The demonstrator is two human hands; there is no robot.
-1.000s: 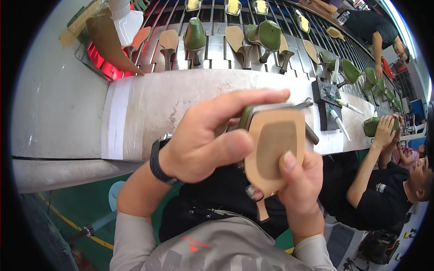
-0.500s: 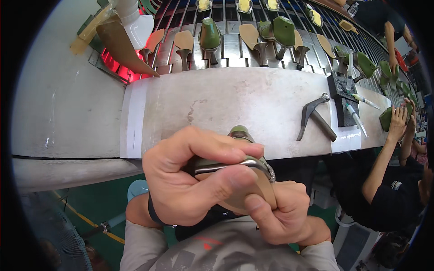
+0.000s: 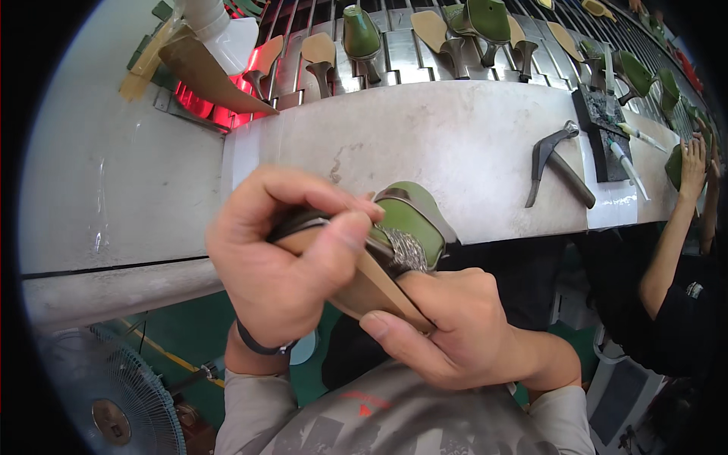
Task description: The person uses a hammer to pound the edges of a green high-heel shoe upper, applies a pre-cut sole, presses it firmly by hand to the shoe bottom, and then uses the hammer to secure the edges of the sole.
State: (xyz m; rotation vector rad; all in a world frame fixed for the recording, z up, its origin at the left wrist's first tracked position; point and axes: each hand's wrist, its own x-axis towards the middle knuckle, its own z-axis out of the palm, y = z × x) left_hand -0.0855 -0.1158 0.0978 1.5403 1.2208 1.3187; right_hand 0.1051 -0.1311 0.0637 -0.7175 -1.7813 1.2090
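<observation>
Close in front of me, both hands hold a green shoe [image 3: 425, 216] with a tan sole [image 3: 362, 287] and a glittery band [image 3: 406, 250] across its upper. My left hand [image 3: 284, 262] has its fingers bent over one end, with thumb and fingertips pinched at the sole's edge. Its inner fingers are partly hidden. My right hand [image 3: 470, 326] grips the other side, thumb on the tan sole and fingers closed behind the glittery band. The shoe is tilted, with its green side facing up and away from me.
Beyond the pale worktable [image 3: 470, 144] a slatted conveyor carries green shoes [image 3: 361, 34] and tan soles with heels [image 3: 318, 53]. A hammer [image 3: 560, 168] and a dark block [image 3: 607, 136] with syringes lie right. A co-worker's hand [image 3: 693, 167] is far right; a fan [image 3: 114, 409] stands lower left.
The shoe has turned in my hands, so more of its green upper and glittery band shows. My left hand has shifted left and slightly up. The whole view has also shifted.
</observation>
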